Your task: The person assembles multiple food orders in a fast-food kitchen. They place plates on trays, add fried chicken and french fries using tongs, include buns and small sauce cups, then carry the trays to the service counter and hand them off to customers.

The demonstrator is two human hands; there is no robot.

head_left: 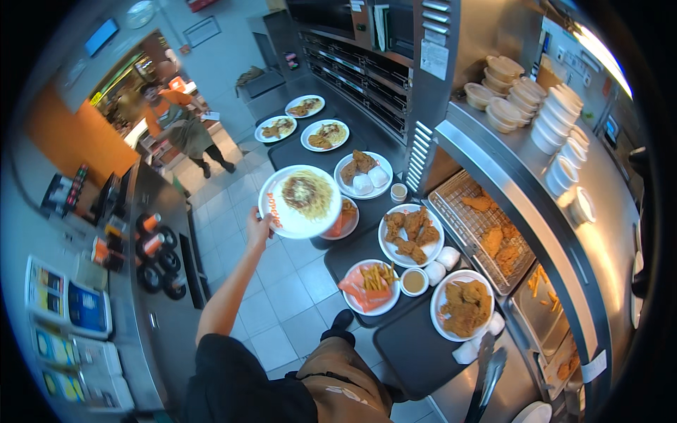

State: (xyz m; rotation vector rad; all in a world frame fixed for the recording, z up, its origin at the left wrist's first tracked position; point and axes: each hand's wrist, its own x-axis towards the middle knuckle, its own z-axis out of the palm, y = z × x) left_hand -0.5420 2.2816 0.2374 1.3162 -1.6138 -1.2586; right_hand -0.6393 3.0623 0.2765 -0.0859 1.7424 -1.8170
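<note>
My left hand (259, 231) is closed on the rim of a white plate of spaghetti (307, 195) with dark sauce and pale shreds on top. The plate (283, 227) is held out above the floor and the edge of the trays, hiding part of a plate with an orange paper wrap (345, 220). Just beyond it stands a plate (364, 176) with fried chicken and two white wrapped bundles. My right hand is out of view. Metal tongs (488, 377) lie at the counter's near right, beside a plate of fried chicken (465, 308).
Black trays (416, 356) line the counter, carrying a fries plate (371, 287), a gravy cup (414, 282) and more chicken (411, 235). Several spaghetti plates (324, 135) stand farther back. A warmer with a chicken basket (486, 236) is at right. A co-worker (185, 127) stands by the doorway.
</note>
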